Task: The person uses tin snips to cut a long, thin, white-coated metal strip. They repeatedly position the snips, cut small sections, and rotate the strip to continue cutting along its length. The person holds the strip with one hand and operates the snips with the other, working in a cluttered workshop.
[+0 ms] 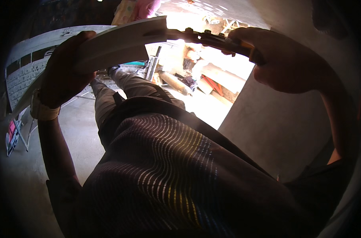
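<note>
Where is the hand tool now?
In the head view, the hand tool is at upper centre-right, between the right hand, which grips it, and the pale strip.

On my feed the shirt (168, 154) is near-black, printed with rippling broken lines that run from pale silver through yellow to blue toward its right. Beyond the shirt I read grey-khaki trousers (138, 85), a greyish-white strip (125, 41), and a dark hand tool (214, 39) with yellow-orange on its handle. Left of the shirt I pick out a cream watch (46, 111), a whitish board (23, 82) with dark specks, and a pink-and-blue bundle (12, 135). Farthest past the shirt, I get a pink cloth (147, 8) and a red object (213, 85).
</note>
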{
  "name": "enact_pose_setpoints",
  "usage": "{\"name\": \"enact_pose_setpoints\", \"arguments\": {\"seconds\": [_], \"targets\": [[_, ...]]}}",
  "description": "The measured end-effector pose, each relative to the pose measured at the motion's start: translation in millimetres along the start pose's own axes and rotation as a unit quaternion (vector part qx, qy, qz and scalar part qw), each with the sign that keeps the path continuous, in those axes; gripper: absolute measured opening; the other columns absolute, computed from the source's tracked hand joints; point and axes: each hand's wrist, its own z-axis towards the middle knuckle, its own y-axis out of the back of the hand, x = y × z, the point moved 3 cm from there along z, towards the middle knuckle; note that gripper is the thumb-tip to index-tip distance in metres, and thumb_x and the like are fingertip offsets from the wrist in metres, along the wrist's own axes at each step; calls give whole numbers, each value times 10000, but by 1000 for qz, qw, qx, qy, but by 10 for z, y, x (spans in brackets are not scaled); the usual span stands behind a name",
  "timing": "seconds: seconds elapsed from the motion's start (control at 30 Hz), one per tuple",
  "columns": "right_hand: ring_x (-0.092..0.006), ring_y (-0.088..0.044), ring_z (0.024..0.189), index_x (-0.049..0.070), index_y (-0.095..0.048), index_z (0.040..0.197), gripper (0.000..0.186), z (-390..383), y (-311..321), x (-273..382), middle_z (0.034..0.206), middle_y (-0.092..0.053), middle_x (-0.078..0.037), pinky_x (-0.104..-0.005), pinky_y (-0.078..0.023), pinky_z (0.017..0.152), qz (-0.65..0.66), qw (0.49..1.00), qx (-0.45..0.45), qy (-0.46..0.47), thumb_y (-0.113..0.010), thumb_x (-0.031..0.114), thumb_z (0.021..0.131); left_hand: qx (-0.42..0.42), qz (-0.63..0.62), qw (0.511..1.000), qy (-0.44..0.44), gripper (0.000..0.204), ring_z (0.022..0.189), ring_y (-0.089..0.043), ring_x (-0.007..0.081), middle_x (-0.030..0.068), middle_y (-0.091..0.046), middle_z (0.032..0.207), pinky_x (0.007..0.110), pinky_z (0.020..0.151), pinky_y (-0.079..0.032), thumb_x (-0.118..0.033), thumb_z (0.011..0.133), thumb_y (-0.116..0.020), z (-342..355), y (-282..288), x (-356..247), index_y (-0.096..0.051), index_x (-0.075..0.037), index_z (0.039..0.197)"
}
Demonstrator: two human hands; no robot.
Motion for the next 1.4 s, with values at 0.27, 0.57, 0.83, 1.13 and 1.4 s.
{"name": "enact_pose_setpoints", "arguments": {"seconds": [0.27,0.57,0.83,1.13,1.4], "targets": [[-354,-666,1146,67,-568,1446,621,11,-56,6,1294,-646,-210,-454,-548,977,-38,999,-33,-10,-686,-50,847,-15,64,998,5,806,1216,-658,394,175,-665,1349,494,1087,-522,-103,723,-835,-41,7,-123,-536,-106,1471],[-328,-673,1106,50,-519,1475,679,100,-171,-53,1301,-622,-194,-429,-559,933,-32,999,-27,-7,-680,-63,825,13,59,997,55,775,1099,-674,362,141,-680,1172,510,1016,-534,-179,686,-879,50,-84,-249,-559,-110,1389],[-370,-670,1127,24,-514,1435,682,230,-185,-69,1248,-629,-207,-453,-531,990,1,1000,-16,24,-649,-73,773,-114,64,991,-31,773,1014,-687,332,129,-687,1104,479,947,-550,-303,700,-939,19,-165,-237,-596,-94,1360],[-383,-668,1123,-8,-560,1350,632,283,-98,-95,1189,-645,-215,-453,-527,994,16,1000,1,-4,-601,-75,722,-63,51,997,2,852,1099,-675,365,181,-669,1199,509,1023,-537,-267,698,-939,34,-240,-162,-549,-110,1439],[-392,-658,1085,-4,-591,1264,582,333,-156,-160,1129,-646,-205,-458,-522,977,18,1000,-17,4,-581,-79,687,-81,63,995,2,879,1128,-674,373,179,-669,1215,520,1053,-529,-301,680,-957,4,-295,-167,-553,-121,1439]]}}
